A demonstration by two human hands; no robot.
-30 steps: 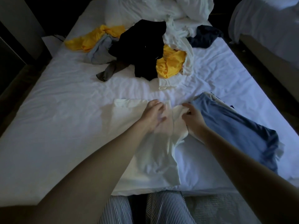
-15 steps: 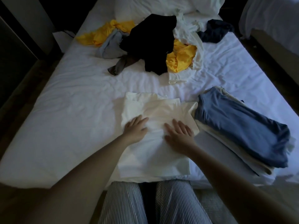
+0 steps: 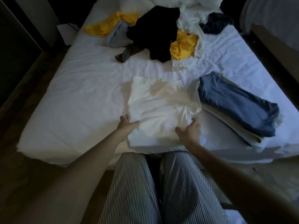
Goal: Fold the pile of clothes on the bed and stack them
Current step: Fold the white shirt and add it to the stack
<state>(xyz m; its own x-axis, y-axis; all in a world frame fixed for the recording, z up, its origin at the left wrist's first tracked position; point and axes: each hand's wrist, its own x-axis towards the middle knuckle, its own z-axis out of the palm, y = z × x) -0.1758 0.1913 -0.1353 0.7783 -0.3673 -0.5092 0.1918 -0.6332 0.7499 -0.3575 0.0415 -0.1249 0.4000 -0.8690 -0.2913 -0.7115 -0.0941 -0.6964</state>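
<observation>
A white garment (image 3: 161,109) lies folded flat on the bed (image 3: 72,102) in front of me. My left hand (image 3: 127,125) grips its near left edge, thumb on top of the cloth. My right hand (image 3: 190,130) grips its near right edge, where the fabric is wrinkled under curled fingers. To the right sits a stack of folded clothes (image 3: 234,109) with a blue garment on top and pale ones beneath. The unfolded pile (image 3: 155,31) lies farther up the bed: black, yellow (image 3: 182,46), grey and white pieces.
A dark blue garment (image 3: 215,25) lies at the far right of the pile, near crumpled white bedding. My striped trousers (image 3: 145,188) stand against the bed's near edge. A second bed (image 3: 275,21) is at the right, dark floor at the left.
Both hands slid back from the middle of the white garment toward me and outward to its near side edges, going from flat pressing to gripping.
</observation>
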